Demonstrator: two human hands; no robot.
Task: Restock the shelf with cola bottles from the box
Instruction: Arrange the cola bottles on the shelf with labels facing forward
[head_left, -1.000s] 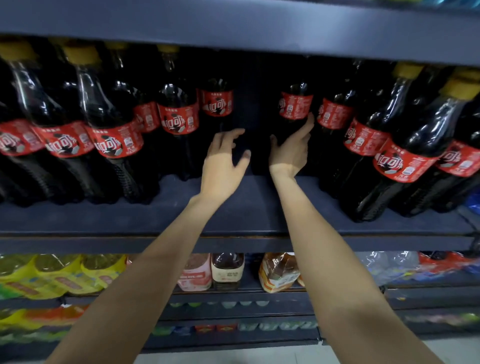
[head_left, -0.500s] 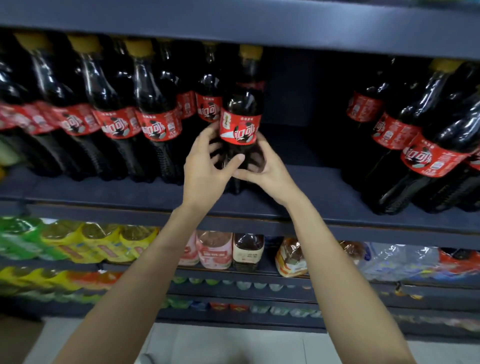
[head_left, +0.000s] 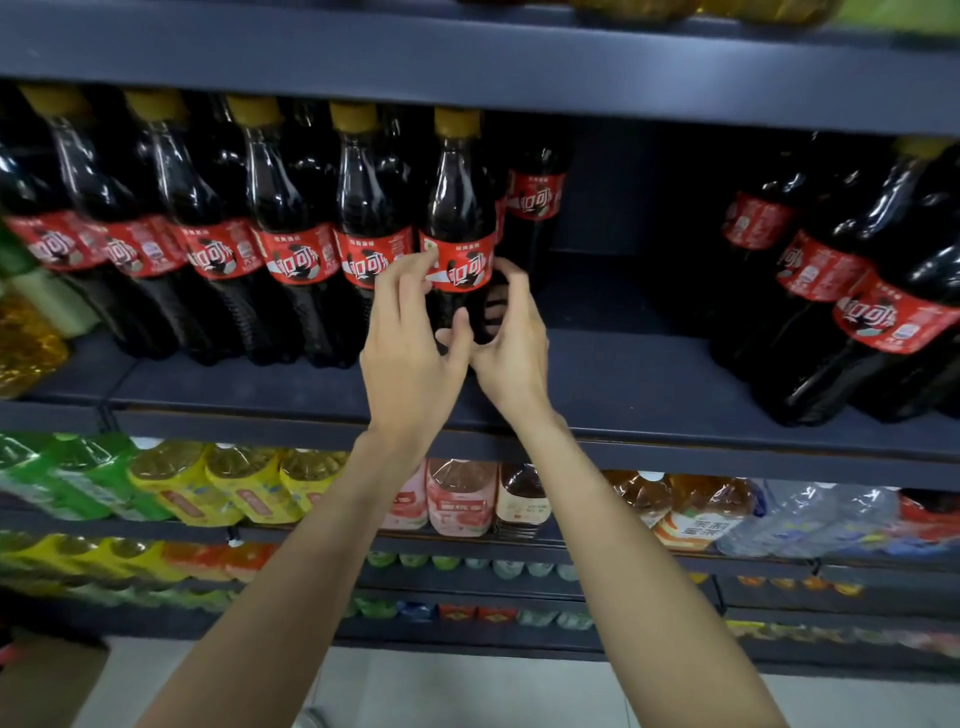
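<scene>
Bottle (head_left: 457, 228) stands upright on the shelf (head_left: 623, 374), last on the right of a front row of five yellow-capped colas (head_left: 208, 228). Your two hands hold it low down: your left hand (head_left: 410, 353) curls fingers round its left side at the red label, your right hand (head_left: 511, 348) wraps its right side, thumbs nearly meeting in front. One more bottle (head_left: 535, 208) stands behind it. Right of a dark gap, perhaps three big bottles (head_left: 857, 291) lean; blur hides the exact count. Half a second ago you held this bottle apart from the row; now it touches its neighbour.
</scene>
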